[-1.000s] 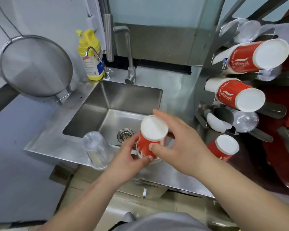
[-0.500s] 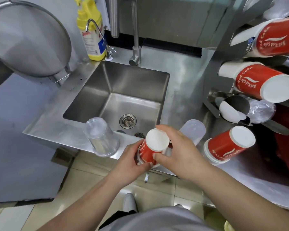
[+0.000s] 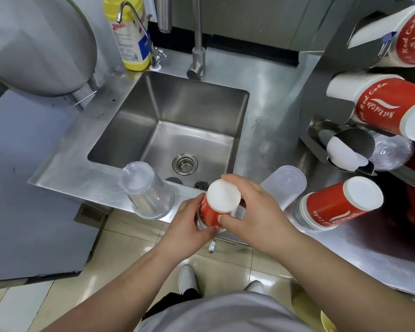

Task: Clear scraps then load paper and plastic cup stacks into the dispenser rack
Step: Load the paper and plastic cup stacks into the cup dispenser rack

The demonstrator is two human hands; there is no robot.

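Both hands are on a red paper cup stack (image 3: 216,207) held upside down right at the front edge of the steel worktop (image 3: 268,97), just in front of the sink (image 3: 177,121); the left hand (image 3: 189,226) has its fingers wrapped around the lower rim end, and the right hand (image 3: 254,214) grips the side, with one finger hooked over the white bottom that faces up; so both sets of fingers are clamped on the same stack.

To the left of it a clear plastic cup stack (image 3: 145,190) sits upside down on the front edge of the worktop, beside the sink's front left corner; behind the right hand a frosted plastic cup (image 3: 285,185) lies tipped over on the worktop; further right another red cup stack (image 3: 338,204) lies on its side, white base pointing up and right.

The dispenser rack (image 3: 321,92) stands at the right edge of the worktop, with two red stacks (image 3: 383,109) poking out of its upper slots and a clear one (image 3: 391,149) lower down; a yellow soap bottle (image 3: 130,32) stands at the back left corner of the sink next to the tap (image 3: 198,44); a big strainer (image 3: 38,44) hangs at the left.
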